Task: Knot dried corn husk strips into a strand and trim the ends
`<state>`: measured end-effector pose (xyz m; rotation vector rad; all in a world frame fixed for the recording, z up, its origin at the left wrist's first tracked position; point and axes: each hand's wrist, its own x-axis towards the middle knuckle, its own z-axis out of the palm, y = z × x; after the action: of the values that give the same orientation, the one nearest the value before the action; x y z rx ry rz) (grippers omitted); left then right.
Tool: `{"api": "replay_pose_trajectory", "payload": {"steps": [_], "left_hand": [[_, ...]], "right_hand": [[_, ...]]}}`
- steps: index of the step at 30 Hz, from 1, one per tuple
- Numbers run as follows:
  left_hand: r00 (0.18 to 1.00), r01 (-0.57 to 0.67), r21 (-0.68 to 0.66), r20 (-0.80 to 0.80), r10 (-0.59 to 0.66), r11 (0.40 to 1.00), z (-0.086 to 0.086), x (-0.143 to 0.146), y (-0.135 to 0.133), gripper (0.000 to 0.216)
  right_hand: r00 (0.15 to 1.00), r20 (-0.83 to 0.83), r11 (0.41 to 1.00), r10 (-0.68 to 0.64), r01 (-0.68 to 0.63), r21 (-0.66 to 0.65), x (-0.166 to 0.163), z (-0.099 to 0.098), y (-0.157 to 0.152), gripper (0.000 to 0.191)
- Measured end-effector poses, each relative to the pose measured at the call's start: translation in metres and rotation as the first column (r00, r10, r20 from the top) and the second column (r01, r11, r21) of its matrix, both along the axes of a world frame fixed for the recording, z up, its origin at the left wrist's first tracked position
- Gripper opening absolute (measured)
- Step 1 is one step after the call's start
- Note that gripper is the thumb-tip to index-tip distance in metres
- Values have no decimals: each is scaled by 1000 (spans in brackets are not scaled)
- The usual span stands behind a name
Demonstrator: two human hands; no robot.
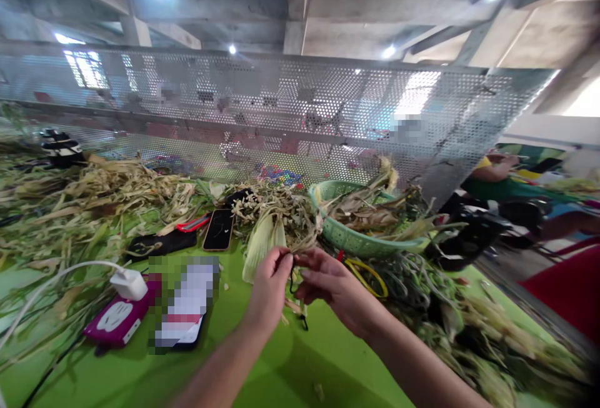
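My left hand [272, 278] and my right hand [330, 282] meet over the green table, fingertips almost touching. The left thumb and index finger pinch a thin dark cord [291, 282], whose lower part hangs between the hands. My right hand's fingers are curled and pressed together near the same spot; what they hold is partly hidden, though a tan dried strand [304, 247] rises behind them. Just beyond my left hand lies a pale green corn husk [265, 242]. Small tan scraps and a dark cord end [304, 322] show below the hands.
A green plastic basket [359, 240] of dried husks stands right of centre. Husk heaps [112, 189] cover the left; twisted strands [417, 289] lie right. Nearby are phones [218, 230], a purple power bank [122, 320], and red-handled scissors [193, 223]. A perforated metal screen [262, 108] stands behind.
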<state>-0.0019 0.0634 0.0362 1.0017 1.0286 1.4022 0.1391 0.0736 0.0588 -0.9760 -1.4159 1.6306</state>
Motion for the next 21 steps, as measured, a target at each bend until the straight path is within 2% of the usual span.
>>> {"api": "replay_pose_trajectory", "payload": {"steps": [1,3,6,8,11,14,19,21], "left_hand": [[998,-12,44,-67,15,999,-1,1,0,16],[982,-17,113,-187,38,993,-2,3,-1,17],[958,-33,131,-279,69,991,-2,4,0,21],[938,-59,138,-331,103,989,-3,3,1,23],[901,-58,159,-416,120,986,-7,1,4,22],[844,-43,185,-520,135,982,-12,0,6,21],[741,4,212,-657,140,977,-12,-1,5,20],[665,52,256,-730,158,965,-9,-2,4,21]], "right_hand": [[999,-51,998,17,-21,-66,-2,-3,0,33],[995,-99,993,7,-19,-119,-3,-5,-1,30],[997,-73,996,-20,14,-91,-2,-8,1,29],[999,-3,999,-44,44,-5,-1,-10,3,22],[983,146,978,-109,80,195,0,-15,6,18],[948,289,933,-133,22,359,2,-13,4,16],[892,433,880,-130,-97,464,7,-2,1,18],[863,482,867,-152,-118,484,11,2,3,18]]}}
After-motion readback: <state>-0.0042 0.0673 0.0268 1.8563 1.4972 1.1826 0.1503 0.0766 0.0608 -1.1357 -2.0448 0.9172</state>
